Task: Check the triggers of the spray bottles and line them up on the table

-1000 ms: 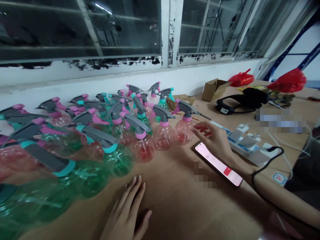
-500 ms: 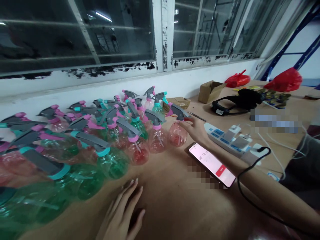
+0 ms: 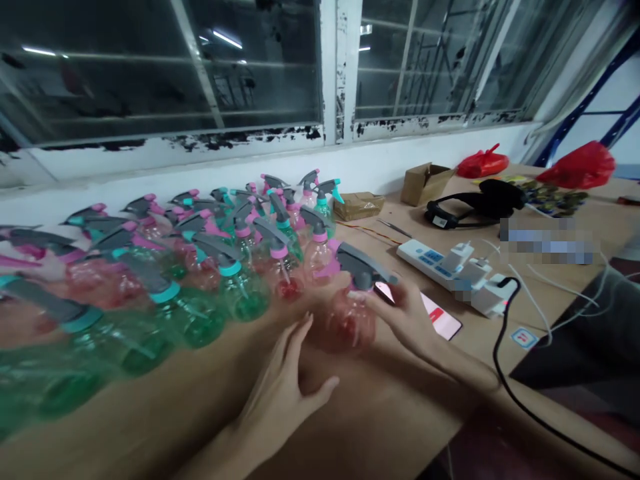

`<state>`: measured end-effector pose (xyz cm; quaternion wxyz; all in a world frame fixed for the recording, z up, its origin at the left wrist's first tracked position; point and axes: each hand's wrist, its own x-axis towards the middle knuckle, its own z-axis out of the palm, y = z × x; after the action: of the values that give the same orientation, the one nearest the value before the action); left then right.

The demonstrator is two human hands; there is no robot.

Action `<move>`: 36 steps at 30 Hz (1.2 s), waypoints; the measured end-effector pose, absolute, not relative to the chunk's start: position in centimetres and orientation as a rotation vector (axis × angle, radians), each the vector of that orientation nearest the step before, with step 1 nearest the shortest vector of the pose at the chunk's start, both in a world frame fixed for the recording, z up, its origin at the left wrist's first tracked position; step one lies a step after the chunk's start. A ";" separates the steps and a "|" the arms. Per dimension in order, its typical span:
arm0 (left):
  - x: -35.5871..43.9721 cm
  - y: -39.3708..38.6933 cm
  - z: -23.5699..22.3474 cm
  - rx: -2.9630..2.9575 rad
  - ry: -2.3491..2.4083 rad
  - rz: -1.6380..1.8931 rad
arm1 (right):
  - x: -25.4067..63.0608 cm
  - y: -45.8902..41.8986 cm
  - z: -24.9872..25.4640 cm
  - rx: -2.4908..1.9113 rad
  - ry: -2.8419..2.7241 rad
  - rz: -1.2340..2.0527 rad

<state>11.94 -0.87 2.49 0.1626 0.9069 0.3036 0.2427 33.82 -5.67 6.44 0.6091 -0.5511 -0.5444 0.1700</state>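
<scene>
A pink see-through spray bottle (image 3: 350, 327) with a grey and pink trigger head is in my right hand (image 3: 407, 313). Thumb and fingers close round it just below the head, and its outline is blurred. My left hand (image 3: 283, 383) is open to the left of that bottle, thumb apart from the fingers, touching nothing I can make out. Rows of other spray bottles fill the left side, such as a green one (image 3: 245, 297) and a pink one (image 3: 287, 277). Partly hidden behind my right hand lies a phone (image 3: 444, 320) with a lit screen.
A white power strip (image 3: 417, 253) with plugs and cables lies to the right. Behind it are a black headset-like device (image 3: 465, 207), an open cardboard box (image 3: 425, 185), a flat brown packet (image 3: 357, 205) and red plastic bags (image 3: 483, 162). A black cable (image 3: 500, 347) crosses my right forearm.
My right hand has brought the pink spray bottle from the end of the row towards me. My left hand has moved right and up, nearer to it. The view has shifted slightly.
</scene>
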 end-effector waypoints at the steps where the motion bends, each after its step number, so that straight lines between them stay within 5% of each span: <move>1: 12.0 -1.0 2.6 2.535 0.872 0.704 | 32.7 -5.9 6.6 -1.250 -1.290 0.421; 12: 6.6 -2.8 2.1 2.269 0.922 0.771 | 24.6 -5.7 7.1 -1.183 -1.519 0.475; 22: 3.7 -3.1 1.6 2.299 0.908 0.726 | 22.5 -2.7 7.6 -0.932 -1.765 0.855; 36: 4.0 -0.8 1.1 2.392 0.858 0.712 | 21.6 -1.6 8.1 -0.937 -1.701 0.891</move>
<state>3.98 -0.77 1.14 0.2486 0.8780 0.3147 0.2613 21.61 -1.59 8.13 0.4814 -0.3843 -0.6978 0.3654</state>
